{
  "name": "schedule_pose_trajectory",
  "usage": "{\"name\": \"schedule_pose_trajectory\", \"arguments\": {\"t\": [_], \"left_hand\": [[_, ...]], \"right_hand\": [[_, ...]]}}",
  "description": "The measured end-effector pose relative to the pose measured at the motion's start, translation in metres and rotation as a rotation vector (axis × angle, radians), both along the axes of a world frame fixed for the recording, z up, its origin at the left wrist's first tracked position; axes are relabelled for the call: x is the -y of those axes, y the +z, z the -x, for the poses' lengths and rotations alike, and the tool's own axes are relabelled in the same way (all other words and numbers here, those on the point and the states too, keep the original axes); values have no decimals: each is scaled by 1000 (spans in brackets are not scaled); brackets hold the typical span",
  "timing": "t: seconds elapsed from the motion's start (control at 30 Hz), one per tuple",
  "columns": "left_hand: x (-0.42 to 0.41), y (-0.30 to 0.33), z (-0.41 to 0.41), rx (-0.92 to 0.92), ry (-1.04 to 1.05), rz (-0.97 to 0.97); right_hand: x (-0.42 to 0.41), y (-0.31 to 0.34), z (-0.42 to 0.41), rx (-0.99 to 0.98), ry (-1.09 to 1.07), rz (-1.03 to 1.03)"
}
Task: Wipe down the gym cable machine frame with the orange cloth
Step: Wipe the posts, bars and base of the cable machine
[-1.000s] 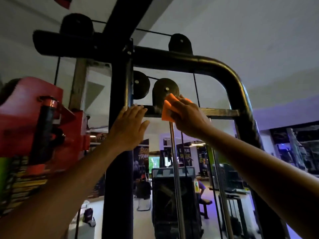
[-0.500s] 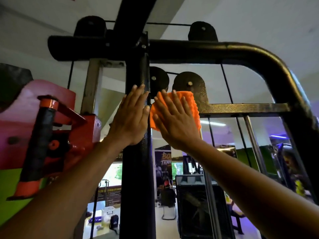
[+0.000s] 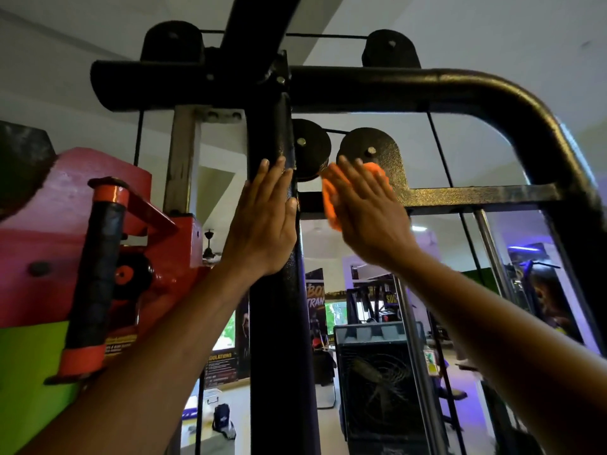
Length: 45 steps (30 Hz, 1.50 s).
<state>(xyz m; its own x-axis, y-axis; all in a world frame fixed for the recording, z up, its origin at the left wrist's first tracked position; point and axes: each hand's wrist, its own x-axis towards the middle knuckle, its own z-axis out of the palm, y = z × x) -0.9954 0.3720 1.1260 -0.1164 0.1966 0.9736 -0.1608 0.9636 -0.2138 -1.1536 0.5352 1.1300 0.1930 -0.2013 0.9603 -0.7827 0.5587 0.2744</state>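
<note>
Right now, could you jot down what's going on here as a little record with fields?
place: gym, cable machine
left hand: flat on the black post, fingers straight
right hand: presses the cloth with straight fingers
cloth: orange, against the crossbar where it meets the post, below a pulley
left of post: red machine part with a black grip
background: fan

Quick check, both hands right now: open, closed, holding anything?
Left hand: open, flat against the black upright post, holding nothing.
Right hand: open, straight fingers pressing the orange cloth against the frame by the pulley plate.
</note>
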Motion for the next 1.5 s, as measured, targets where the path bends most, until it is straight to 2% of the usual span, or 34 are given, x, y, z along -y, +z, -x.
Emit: {"name": "schedule_pose_trajectory", "arguments": {"t": [0.1,0.2,0.33,0.5,0.67,0.77,0.83,0.97,1.1,1.2,1.27,1.4,1.5], "left_hand": [[1,-2,0,-3,2,0],[1,-3,-1,0,10,2],[0,-5,0,6,65,10],[-17,-12,0,127,202,47],[-42,7,6,137,167,59],[-54,29,16,110,134,41],[-61,39,23,108,140,43],[-67,47,34,145,217,62],[-65,57,36,131,298,104],[-62,63,37,120,318,63],[-61,66,39,108,323,41],[-63,66,43,112,348,58],[-61,65,43,114,367,68]], "right_hand": [[7,-3,-10,147,35,108],[26,-16,-28,39,55,-8],[-6,-14,-3,-69,19,-95],[-54,-16,14,130,143,-7],[-84,24,6,105,133,120],[-69,42,7,86,98,65],[-50,31,17,120,71,-16],[-35,3,36,94,49,-4],[-37,38,36,113,77,11],[-34,69,32,169,109,3],[-32,69,31,139,115,11],[-37,28,47,25,109,-20],[-43,47,56,8,77,-38]]}}
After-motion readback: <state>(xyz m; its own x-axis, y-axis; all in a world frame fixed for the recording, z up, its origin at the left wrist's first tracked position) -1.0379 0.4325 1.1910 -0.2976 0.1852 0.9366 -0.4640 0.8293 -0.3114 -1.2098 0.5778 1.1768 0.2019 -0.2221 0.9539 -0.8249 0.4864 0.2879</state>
